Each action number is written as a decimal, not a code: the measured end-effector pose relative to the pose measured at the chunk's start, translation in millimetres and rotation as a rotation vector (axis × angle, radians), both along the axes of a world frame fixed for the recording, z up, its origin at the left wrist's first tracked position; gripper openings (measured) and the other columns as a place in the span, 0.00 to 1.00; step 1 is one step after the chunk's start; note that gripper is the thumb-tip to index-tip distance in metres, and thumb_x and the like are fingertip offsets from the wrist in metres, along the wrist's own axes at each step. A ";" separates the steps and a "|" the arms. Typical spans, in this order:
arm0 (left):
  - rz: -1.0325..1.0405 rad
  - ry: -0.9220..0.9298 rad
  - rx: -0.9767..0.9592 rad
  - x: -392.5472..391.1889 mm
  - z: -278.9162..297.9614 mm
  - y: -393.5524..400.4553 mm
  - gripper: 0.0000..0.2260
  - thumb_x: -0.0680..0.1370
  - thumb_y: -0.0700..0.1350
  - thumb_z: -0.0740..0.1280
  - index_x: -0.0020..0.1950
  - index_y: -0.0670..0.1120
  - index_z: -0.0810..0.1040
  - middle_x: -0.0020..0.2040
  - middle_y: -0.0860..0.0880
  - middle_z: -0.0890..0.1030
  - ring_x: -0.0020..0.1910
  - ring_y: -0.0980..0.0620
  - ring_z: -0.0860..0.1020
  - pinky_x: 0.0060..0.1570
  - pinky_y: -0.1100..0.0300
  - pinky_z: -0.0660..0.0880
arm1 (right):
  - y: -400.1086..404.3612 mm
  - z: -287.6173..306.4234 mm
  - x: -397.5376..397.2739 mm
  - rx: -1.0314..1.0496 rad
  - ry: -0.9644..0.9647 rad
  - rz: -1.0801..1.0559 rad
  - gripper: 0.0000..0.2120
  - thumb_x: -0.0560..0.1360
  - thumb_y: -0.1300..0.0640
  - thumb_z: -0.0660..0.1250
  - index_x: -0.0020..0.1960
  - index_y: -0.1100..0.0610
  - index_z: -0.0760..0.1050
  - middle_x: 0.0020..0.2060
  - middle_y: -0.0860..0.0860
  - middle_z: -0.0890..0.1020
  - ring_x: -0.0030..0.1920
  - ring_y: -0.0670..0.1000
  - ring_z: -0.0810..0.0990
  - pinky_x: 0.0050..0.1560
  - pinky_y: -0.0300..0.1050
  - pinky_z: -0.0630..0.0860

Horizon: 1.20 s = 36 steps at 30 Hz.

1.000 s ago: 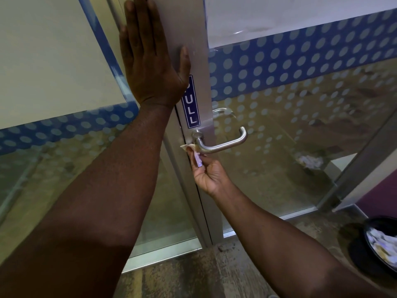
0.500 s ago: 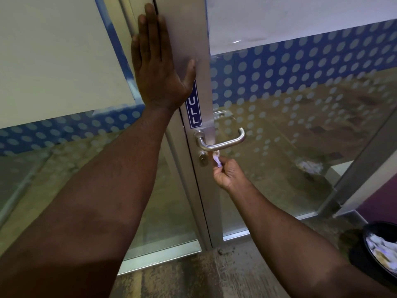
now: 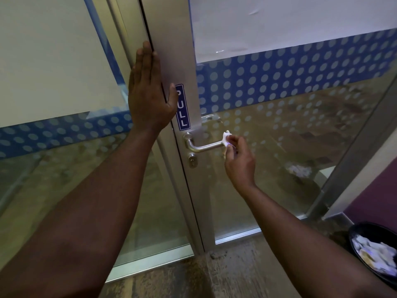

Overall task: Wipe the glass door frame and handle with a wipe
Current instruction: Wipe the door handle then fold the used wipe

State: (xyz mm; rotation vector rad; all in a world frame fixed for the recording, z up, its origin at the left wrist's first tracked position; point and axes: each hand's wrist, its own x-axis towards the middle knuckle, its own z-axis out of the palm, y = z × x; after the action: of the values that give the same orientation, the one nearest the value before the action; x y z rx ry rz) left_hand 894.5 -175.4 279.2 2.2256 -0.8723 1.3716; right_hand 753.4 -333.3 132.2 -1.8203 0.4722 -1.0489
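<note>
Left hand (image 3: 148, 97) lay flat, fingers straight, bracing the door frame (image 3: 171, 50) | right hand (image 3: 238, 160) pinched the wipe (image 3: 226, 140) at the lever handle (image 3: 206, 147) right end | I judged handle wiping underway, frame remaining.

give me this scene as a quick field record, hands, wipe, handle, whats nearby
left hand: flat, fingers straight, pressing the door frame
right hand: pinching a small white wipe
wipe position: at the free end of the handle
sign: blue PULL sticker above the handle
lock: keyhole below the handle
floor right: black bin holding crumpled paper
</note>
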 end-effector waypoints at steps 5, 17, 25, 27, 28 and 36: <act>-0.022 0.020 0.029 -1.8 2.1 3.5 0.31 0.83 0.51 0.59 0.79 0.36 0.55 0.80 0.38 0.55 0.80 0.40 0.53 0.79 0.51 0.51 | -25.3 11.9 20.7 -0.116 0.172 0.043 0.08 0.79 0.59 0.62 0.57 0.53 0.76 0.49 0.46 0.83 0.44 0.46 0.80 0.37 0.30 0.70; -0.067 0.101 0.009 -15.8 -6.5 12.6 0.29 0.82 0.47 0.60 0.79 0.37 0.56 0.80 0.40 0.57 0.80 0.44 0.54 0.78 0.51 0.55 | -51.2 -18.3 16.2 0.412 0.324 0.189 0.10 0.74 0.63 0.62 0.41 0.49 0.76 0.41 0.52 0.83 0.40 0.51 0.80 0.44 0.50 0.79; -0.331 0.187 -0.180 -95.4 -95.3 4.7 0.17 0.79 0.43 0.63 0.66 0.39 0.77 0.51 0.44 0.83 0.50 0.46 0.79 0.52 0.52 0.75 | -30.1 -31.7 -50.7 0.556 0.468 0.623 0.14 0.73 0.63 0.72 0.54 0.52 0.74 0.47 0.54 0.84 0.44 0.50 0.83 0.43 0.46 0.79; -0.376 0.452 -0.239 -118.8 -122.3 -0.2 0.16 0.79 0.46 0.64 0.65 0.44 0.79 0.47 0.48 0.83 0.44 0.46 0.81 0.48 0.54 0.76 | -27.4 -30.1 -65.8 0.549 0.481 0.663 0.12 0.73 0.67 0.70 0.53 0.55 0.75 0.44 0.54 0.83 0.42 0.50 0.82 0.43 0.47 0.76; -0.374 0.647 -0.287 -128.7 -133.5 -2.8 0.14 0.79 0.47 0.65 0.63 0.47 0.80 0.46 0.50 0.84 0.42 0.45 0.81 0.46 0.54 0.77 | -26.1 -29.7 -73.0 0.537 0.481 0.675 0.11 0.74 0.67 0.69 0.52 0.55 0.75 0.43 0.54 0.83 0.42 0.50 0.81 0.44 0.47 0.75; -0.501 1.889 -0.407 -154.1 -184.7 -11.6 0.17 0.79 0.58 0.65 0.61 0.49 0.79 0.42 0.51 0.86 0.41 0.54 0.83 0.46 0.58 0.73 | -20.1 -37.2 -122.7 0.531 0.480 0.703 0.08 0.74 0.65 0.70 0.44 0.52 0.82 0.43 0.52 0.85 0.43 0.47 0.80 0.48 0.41 0.73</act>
State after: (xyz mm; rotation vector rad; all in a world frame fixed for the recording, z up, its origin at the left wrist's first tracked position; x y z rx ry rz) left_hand 740.3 -187.1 94.4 1.6754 -0.2313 -0.8209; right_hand 630.7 -353.3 94.9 -1.5466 0.3040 0.0091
